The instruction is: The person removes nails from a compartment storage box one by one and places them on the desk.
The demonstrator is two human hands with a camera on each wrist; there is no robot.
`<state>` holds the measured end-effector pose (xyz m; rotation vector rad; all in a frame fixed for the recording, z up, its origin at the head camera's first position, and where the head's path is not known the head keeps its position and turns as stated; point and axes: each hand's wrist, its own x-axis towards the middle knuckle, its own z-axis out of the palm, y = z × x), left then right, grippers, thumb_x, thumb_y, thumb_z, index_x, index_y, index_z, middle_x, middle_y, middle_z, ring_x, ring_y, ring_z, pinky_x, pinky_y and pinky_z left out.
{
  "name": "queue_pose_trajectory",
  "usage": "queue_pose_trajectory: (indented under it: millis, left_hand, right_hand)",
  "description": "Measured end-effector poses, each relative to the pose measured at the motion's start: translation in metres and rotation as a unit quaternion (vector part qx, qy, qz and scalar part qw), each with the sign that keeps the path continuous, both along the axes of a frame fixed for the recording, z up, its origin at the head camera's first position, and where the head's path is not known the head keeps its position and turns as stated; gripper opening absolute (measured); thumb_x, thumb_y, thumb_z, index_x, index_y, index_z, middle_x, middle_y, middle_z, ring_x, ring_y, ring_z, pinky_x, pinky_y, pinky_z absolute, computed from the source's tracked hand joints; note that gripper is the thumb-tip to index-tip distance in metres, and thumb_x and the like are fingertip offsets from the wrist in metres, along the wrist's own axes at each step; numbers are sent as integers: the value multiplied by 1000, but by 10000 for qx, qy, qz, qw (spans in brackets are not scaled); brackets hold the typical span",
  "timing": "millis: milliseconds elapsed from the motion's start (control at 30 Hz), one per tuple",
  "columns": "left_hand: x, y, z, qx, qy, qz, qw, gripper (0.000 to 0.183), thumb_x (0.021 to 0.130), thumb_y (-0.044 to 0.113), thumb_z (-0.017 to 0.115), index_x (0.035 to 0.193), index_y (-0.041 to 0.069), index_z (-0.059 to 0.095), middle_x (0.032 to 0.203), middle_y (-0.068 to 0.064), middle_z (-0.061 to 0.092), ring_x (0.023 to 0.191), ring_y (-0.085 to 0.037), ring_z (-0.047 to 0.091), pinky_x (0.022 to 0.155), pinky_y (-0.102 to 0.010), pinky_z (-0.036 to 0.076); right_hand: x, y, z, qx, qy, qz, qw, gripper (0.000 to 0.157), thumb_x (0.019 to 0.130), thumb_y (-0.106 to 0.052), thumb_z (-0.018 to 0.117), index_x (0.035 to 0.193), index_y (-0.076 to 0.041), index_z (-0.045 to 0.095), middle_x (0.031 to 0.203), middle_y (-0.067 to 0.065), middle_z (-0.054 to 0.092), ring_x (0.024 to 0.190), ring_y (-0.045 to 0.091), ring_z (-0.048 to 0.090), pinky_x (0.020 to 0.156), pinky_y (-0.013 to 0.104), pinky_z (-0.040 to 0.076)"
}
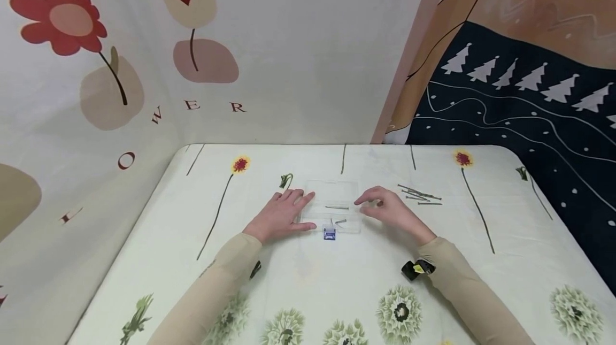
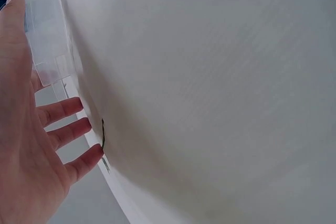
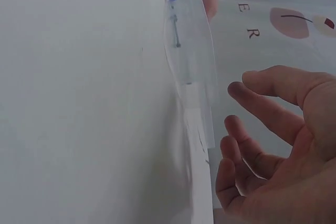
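Note:
A clear plastic box (image 1: 353,227) with compartments lies on the table, its see-through lid (image 1: 332,190) laid back behind it. At its front edge is a blue latch (image 1: 329,234). One long nail (image 1: 338,207) lies across the box, and a short screw-like piece (image 1: 340,221) sits nearer the latch. My left hand (image 1: 281,215) rests along the box's left side with fingers and thumb spread. Just past the right side, my right hand (image 1: 392,210) hovers with fingers loosely bent; in the right wrist view nothing shows between thumb and fingers.
Several long nails (image 1: 418,194) lie in a loose pile to the right, beyond the right hand. A flower-print cloth (image 1: 298,291) covers the table. Behind the table hangs a pale printed sheet (image 1: 298,67), with a dark tree-patterned cloth (image 1: 505,104) at the right.

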<state>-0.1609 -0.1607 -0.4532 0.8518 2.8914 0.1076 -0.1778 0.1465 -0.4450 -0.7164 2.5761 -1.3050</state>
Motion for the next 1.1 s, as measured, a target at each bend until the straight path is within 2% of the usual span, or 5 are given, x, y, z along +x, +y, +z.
queue_pose_trajectory:
  millis: [133,333,700,867,1100]
  left_hand:
    - [0,0,0,-3,-20,39,10000,86,88,70,47,153,18,29,146,-12,38,135,-30,34,106,-53,28]
    - [-1,0,-1,-5,-154,106,9998,87,87,72,46,154,21,28,148,-11,37,135,-29,33,106,-53,27]
    - [0,0,1,9,-101,90,9999,86,87,72,47,153,20,29,147,-11,37,135,-29,33,107,-52,26]
    - [0,1,1,-3,-123,85,9999,86,87,72,46,154,21,29,148,-11,36,136,-29,32,108,-52,25]
    - [-1,1,2,-59,-199,151,9997,85,87,72,46,154,22,28,149,-10,35,137,-29,31,108,-52,24]
  right_hand:
    - [0,-8,-2,180,254,200,9993,16,88,-8,68,103,-5,75,116,17,59,110,35,51,86,51,42]
    - [3,-17,-6,449,643,340,9963,19,87,-8,68,104,-3,74,124,23,54,117,45,38,95,56,30]
    - [10,-22,-4,886,416,255,9949,25,86,-16,69,108,-6,73,136,21,46,126,46,30,94,69,21]
    - [10,-23,-4,832,342,237,9957,18,86,-15,69,103,-9,72,133,20,46,125,46,32,93,68,21]
    - [9,-24,-6,954,465,280,9940,25,84,-15,72,108,-10,73,132,20,47,122,45,35,92,64,26]
